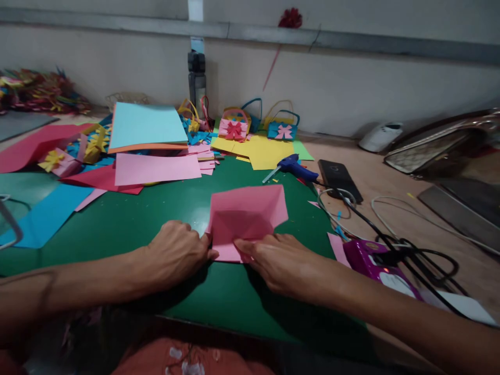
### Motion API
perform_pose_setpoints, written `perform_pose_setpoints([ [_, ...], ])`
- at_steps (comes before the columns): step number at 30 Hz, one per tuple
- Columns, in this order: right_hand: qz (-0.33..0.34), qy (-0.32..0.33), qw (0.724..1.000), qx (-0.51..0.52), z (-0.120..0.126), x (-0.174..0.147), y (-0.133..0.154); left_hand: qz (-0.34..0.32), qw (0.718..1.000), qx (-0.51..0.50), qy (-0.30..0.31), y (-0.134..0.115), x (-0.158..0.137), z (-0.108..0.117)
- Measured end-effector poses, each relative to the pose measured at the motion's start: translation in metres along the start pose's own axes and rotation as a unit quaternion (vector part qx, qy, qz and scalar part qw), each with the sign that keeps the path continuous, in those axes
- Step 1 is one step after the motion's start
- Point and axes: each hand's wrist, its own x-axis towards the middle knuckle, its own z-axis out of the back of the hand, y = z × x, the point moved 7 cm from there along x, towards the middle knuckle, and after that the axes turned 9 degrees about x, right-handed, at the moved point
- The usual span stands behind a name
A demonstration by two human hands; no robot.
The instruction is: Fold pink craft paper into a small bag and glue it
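A pink sheet of folded paper [247, 208] stands partly upright near the front of the green tabletop, its lower part lying flat toward me. At its left lower corner, my left hand [177, 255] is closed, thumb and finger pinching the paper's edge. My right hand [279, 260] grips the paper's lower right side. Its index finger presses on the inner face near the bottom fold, and its other fingers are curled, partly hidden. Beyond the paper lies a blue glue gun [299, 167] with a glue stick protruding.
Small paper bags with bows [234, 127] stand at the back on yellow sheets [271, 151]. Light blue sheets [146, 125] and pink strips [156, 169] are at back left. A phone [339, 179], cables and a purple power box [375, 265] lie on the right.
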Motion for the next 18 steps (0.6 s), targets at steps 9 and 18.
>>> perform_pose_setpoints([
  [9,-0.006,-0.013,1.000,-0.004,-0.013,0.006,0.005,-0.012,0.998,-0.004,-0.060,-0.022,-0.004,0.011],
  [18,-0.009,-0.045,0.999,-0.013,-0.017,-0.004,-0.005,-0.028,0.999,-0.039,0.004,-0.023,0.011,0.003],
])
